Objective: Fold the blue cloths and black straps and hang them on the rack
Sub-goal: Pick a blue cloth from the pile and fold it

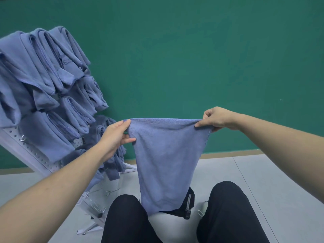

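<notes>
Blue cloth (166,155) hangs stretched, top corners pinched by left hand (115,135) and right hand (217,118) fingers.

I count one blue cloth (164,160) stretched between my two hands, one black strap (185,206) below it, one white rack (26,149), and many folded cloths (43,81) hanging there, too overlapped to number.

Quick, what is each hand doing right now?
Left hand: pinches one top corner of the blue cloth.
Right hand: pinches the other top corner, so the cloth hangs stretched between them.
</notes>
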